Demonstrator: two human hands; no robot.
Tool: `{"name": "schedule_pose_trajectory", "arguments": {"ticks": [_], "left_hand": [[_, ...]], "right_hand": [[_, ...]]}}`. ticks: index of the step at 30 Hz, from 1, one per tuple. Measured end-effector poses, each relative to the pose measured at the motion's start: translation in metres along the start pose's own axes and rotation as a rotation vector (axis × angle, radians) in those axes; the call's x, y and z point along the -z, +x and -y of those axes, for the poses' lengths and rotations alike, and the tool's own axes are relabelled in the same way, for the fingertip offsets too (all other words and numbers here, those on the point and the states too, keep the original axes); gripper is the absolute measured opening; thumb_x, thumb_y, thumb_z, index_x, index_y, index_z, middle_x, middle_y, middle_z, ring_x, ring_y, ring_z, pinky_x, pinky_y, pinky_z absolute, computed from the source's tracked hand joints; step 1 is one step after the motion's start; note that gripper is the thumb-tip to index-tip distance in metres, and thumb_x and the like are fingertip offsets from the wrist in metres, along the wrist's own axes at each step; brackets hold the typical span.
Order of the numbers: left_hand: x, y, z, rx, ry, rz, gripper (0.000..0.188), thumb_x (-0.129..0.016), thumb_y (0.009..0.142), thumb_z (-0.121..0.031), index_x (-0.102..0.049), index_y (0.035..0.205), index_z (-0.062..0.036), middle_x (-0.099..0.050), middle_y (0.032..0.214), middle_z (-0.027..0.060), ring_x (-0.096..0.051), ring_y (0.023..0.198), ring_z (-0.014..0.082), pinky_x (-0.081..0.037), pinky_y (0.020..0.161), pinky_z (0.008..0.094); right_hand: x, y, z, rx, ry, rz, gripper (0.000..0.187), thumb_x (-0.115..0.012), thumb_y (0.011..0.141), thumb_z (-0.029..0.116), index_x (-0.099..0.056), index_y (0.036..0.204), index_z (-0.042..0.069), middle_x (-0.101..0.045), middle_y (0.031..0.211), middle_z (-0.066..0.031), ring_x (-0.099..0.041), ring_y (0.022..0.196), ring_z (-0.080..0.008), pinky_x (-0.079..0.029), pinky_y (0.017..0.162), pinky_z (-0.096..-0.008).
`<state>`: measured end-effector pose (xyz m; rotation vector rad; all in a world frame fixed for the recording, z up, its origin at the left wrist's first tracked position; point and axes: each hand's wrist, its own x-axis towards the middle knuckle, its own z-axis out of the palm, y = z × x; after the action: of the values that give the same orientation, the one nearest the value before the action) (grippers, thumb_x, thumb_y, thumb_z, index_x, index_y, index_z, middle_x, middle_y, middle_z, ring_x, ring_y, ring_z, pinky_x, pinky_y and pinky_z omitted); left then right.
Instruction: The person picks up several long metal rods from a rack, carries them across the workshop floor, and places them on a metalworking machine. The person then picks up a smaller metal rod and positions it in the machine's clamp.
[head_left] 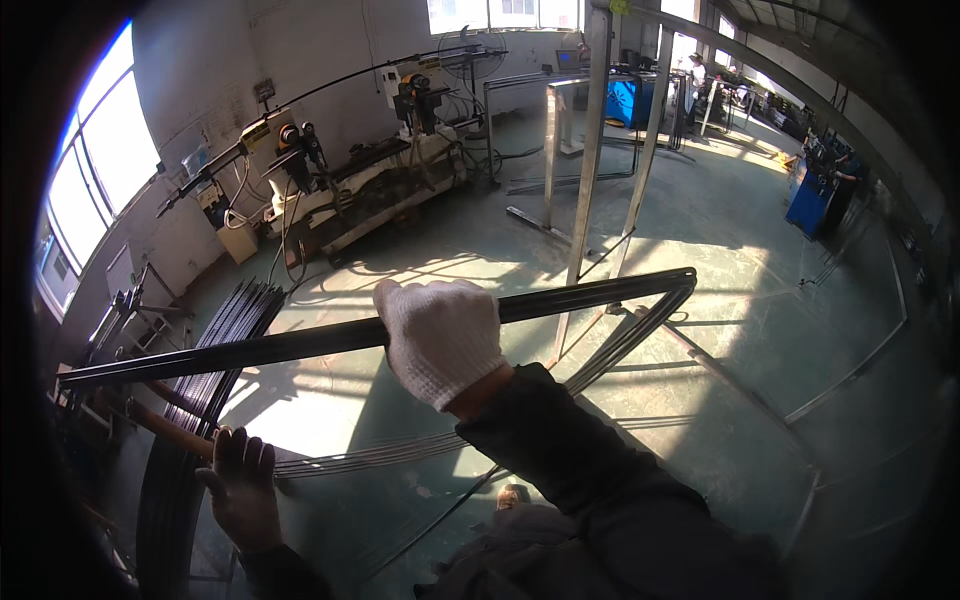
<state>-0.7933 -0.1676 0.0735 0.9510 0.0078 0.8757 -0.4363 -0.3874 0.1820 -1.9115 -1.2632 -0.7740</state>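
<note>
My right hand (440, 335), in a white knitted glove, is closed around the near-top bar of a long black metal frame (260, 347). The frame slants across the view, its left end lower. At its right end it turns a sharp corner, and thin parallel bars run back down and left behind my right sleeve. My left hand (245, 495) is lower left, palm toward me, with fingers stretched upward and darkened. A brown rod (170, 430) ends beside those fingertips; whether they touch it I cannot tell.
A stack of dark metal bars (225, 335) lies at the left. Pale upright posts of a metal frame (588, 170) stand ahead. Along the left wall is a long machine (370, 190). A blue machine (812, 195) and a person (697, 80) are farther off.
</note>
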Motion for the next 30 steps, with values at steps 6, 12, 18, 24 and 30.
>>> {"name": "schedule_pose_trajectory", "arguments": {"ticks": [6, 12, 18, 24, 30], "left_hand": [[0.047, 0.202, -0.026, -0.175, -0.209, -0.066, 0.063, -0.055, 0.123, -0.034, -0.039, 0.174, 0.0002, -0.052, 0.172, 0.0224, -0.050, 0.159, 0.0359, -0.033, 0.139, 0.0535], [0.108, 0.379, -0.002, -0.260, -0.530, 0.118, 0.041, -0.061, 0.118, -0.028, -0.054, 0.150, -0.0039, -0.062, 0.147, 0.0167, -0.059, 0.132, 0.0306, -0.042, 0.114, 0.0475], [0.122, 0.560, 0.058, 0.679, -2.590, 0.481, 0.022, -0.066, 0.111, -0.028, -0.069, 0.124, -0.0103, -0.072, 0.120, 0.0097, -0.068, 0.102, 0.0256, -0.051, 0.084, 0.0415], [0.092, 0.741, 0.158, 0.724, -2.470, 0.289, 0.016, -0.070, 0.105, -0.027, -0.081, 0.101, -0.0162, -0.080, 0.097, 0.0038, -0.075, 0.079, 0.0205, -0.058, 0.059, 0.0351], [0.011, 0.866, 0.315, 1.575, -3.694, 1.125, 0.018, -0.068, 0.105, -0.031, -0.080, 0.099, -0.0178, -0.080, 0.096, 0.0024, -0.075, 0.079, 0.0182, -0.059, 0.061, 0.0325]], "right_hand": [[-0.144, 0.137, -0.056, 0.133, 0.240, -0.022, 0.005, -0.073, 0.092, 0.013, -0.073, 0.092, 0.008, -0.071, 0.070, -0.0123, -0.075, 0.064, -0.0322, -0.059, 0.063, -0.0465], [-0.297, 0.239, -0.167, 0.129, 0.274, 0.120, 0.006, -0.071, 0.090, 0.010, -0.075, 0.093, 0.007, -0.076, 0.078, -0.0148, -0.079, 0.074, -0.0351, -0.062, 0.070, -0.0470], [-0.375, 0.335, -0.321, 0.050, 0.161, 0.226, 0.008, -0.068, 0.091, 0.013, -0.075, 0.092, 0.009, -0.077, 0.078, -0.0156, -0.080, 0.076, -0.0383, -0.062, 0.070, -0.0493], [-0.394, 0.401, -0.498, 0.059, 0.090, 0.090, 0.009, -0.078, 0.085, 0.012, -0.076, 0.094, 0.012, -0.074, 0.073, -0.0110, -0.075, 0.070, -0.0363, -0.058, 0.067, -0.0494], [-0.356, 0.452, -0.690, 0.081, 0.003, 0.021, 0.012, -0.074, 0.087, 0.012, -0.081, 0.096, 0.010, -0.077, 0.076, -0.0133, -0.078, 0.072, -0.0357, -0.061, 0.068, -0.0475]]}}
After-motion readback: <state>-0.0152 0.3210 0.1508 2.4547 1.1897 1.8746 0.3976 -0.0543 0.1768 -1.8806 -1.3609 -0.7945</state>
